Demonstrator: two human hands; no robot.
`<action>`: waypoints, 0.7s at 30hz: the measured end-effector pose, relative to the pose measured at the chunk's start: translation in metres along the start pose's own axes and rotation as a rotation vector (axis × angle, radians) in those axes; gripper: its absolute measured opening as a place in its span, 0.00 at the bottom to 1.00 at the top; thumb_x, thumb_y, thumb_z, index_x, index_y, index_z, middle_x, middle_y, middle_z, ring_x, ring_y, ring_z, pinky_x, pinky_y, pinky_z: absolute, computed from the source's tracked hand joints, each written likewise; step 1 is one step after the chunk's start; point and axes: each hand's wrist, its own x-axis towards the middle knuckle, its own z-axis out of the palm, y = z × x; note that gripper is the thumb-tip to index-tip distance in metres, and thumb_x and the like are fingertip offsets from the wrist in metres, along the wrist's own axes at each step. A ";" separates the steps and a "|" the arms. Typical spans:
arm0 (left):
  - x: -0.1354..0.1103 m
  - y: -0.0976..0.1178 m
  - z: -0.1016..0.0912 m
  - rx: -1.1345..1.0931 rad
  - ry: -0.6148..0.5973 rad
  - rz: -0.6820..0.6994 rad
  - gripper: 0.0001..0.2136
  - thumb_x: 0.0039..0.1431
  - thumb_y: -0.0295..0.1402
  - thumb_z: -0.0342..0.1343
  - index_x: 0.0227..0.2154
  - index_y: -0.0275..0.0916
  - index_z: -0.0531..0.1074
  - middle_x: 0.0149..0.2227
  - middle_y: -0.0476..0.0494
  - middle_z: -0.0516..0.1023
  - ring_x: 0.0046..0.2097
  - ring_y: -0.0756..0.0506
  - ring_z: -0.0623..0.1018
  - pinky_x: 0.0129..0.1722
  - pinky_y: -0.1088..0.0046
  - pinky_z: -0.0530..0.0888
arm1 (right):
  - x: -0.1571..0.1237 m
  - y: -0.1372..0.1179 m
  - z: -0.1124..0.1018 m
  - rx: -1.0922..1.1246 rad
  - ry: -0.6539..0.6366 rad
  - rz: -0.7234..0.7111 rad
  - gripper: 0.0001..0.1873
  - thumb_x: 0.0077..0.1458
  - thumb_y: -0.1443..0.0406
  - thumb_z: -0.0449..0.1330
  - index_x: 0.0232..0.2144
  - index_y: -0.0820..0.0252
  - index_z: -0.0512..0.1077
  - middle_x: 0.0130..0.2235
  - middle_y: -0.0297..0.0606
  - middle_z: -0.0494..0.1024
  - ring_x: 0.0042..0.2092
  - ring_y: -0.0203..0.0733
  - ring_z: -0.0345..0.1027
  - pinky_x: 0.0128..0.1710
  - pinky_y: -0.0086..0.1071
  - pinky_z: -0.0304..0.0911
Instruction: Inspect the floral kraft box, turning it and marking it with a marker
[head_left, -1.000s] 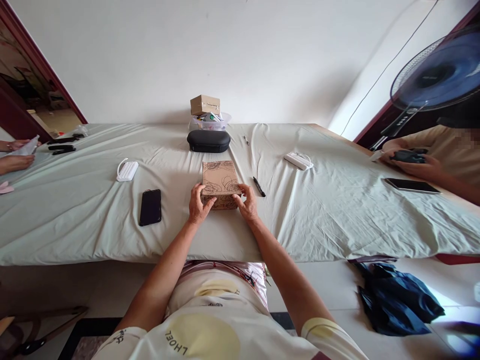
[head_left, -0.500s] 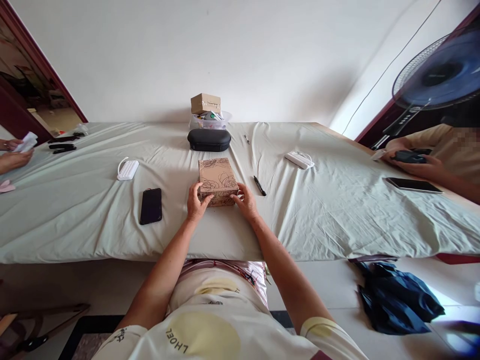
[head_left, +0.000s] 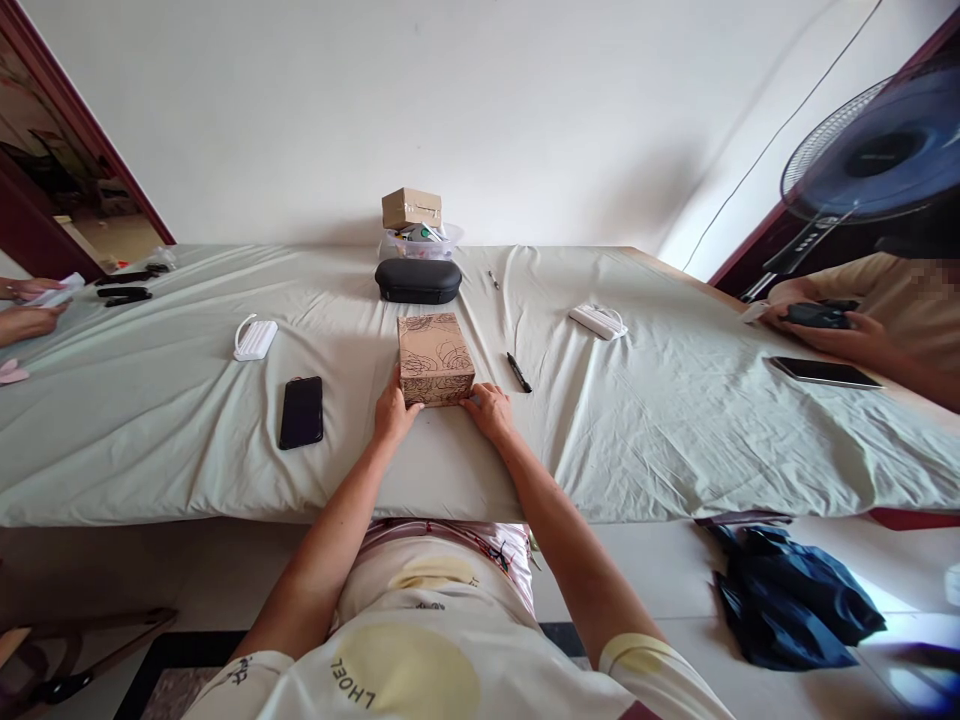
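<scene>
A brown cardboard box (head_left: 436,345) with black scribbled lines on it lies in front of me on the cloth, its top closed. My left hand (head_left: 393,408) holds the near left corner, thumb low on the front face and fingers along the side, partly hidden. At the near right corner, my right hand (head_left: 490,410) grips the box low down, with its thumb at the front bottom edge. A black pen (head_left: 518,372) lies just right of the box, and a black phone (head_left: 301,412) is to the left of my left hand.
Behind the box sit a black zip case (head_left: 418,281) and a plastic tub (head_left: 421,243) with a small carton (head_left: 412,207) on top. White corded blocks lie left (head_left: 256,339) and right (head_left: 598,321). People's hands show at both sides; a fan (head_left: 877,150) stands right.
Both my hands have moved down the near corners of the box to its lower edge. The front face of the box shows more fully now. At far left, another person's hands have shifted the white item.
</scene>
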 end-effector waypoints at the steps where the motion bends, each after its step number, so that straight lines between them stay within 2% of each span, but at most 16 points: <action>1: 0.000 0.000 -0.001 0.021 -0.018 -0.001 0.38 0.55 0.36 0.70 0.66 0.38 0.61 0.55 0.27 0.79 0.55 0.29 0.81 0.53 0.53 0.77 | 0.000 0.001 0.000 0.007 -0.002 -0.003 0.08 0.62 0.58 0.63 0.38 0.55 0.76 0.48 0.43 0.79 0.52 0.51 0.69 0.49 0.41 0.62; 7: 0.001 -0.004 -0.003 0.076 -0.033 0.005 0.35 0.60 0.41 0.66 0.66 0.39 0.61 0.53 0.29 0.81 0.50 0.33 0.83 0.50 0.59 0.76 | -0.001 -0.001 -0.004 0.025 -0.022 0.009 0.06 0.63 0.59 0.63 0.37 0.54 0.75 0.49 0.42 0.79 0.53 0.51 0.69 0.49 0.40 0.62; 11: -0.001 -0.007 -0.001 0.100 -0.030 -0.031 0.32 0.59 0.44 0.66 0.63 0.39 0.66 0.45 0.33 0.84 0.44 0.34 0.84 0.45 0.62 0.77 | -0.001 -0.001 -0.002 -0.006 -0.010 0.005 0.12 0.60 0.55 0.67 0.36 0.55 0.73 0.47 0.44 0.79 0.53 0.53 0.69 0.49 0.41 0.62; 14: -0.001 -0.006 0.001 0.125 -0.040 -0.077 0.27 0.60 0.46 0.65 0.58 0.38 0.71 0.39 0.34 0.85 0.41 0.33 0.84 0.42 0.62 0.77 | 0.000 0.003 0.002 0.002 0.032 -0.007 0.17 0.58 0.50 0.67 0.34 0.55 0.71 0.42 0.44 0.80 0.50 0.53 0.70 0.47 0.41 0.63; 17: -0.001 -0.005 0.001 0.097 -0.021 -0.053 0.24 0.63 0.47 0.62 0.56 0.38 0.73 0.42 0.33 0.85 0.44 0.33 0.84 0.44 0.61 0.78 | 0.001 0.006 0.004 0.055 0.079 -0.042 0.20 0.59 0.46 0.64 0.33 0.55 0.71 0.38 0.42 0.79 0.46 0.52 0.72 0.46 0.41 0.64; 21: 0.001 -0.003 0.000 -0.027 0.056 0.040 0.22 0.66 0.42 0.58 0.60 0.40 0.71 0.54 0.32 0.81 0.57 0.34 0.80 0.56 0.57 0.77 | 0.001 0.006 0.004 0.101 0.065 -0.046 0.18 0.62 0.48 0.63 0.33 0.54 0.72 0.39 0.41 0.80 0.46 0.51 0.73 0.48 0.42 0.65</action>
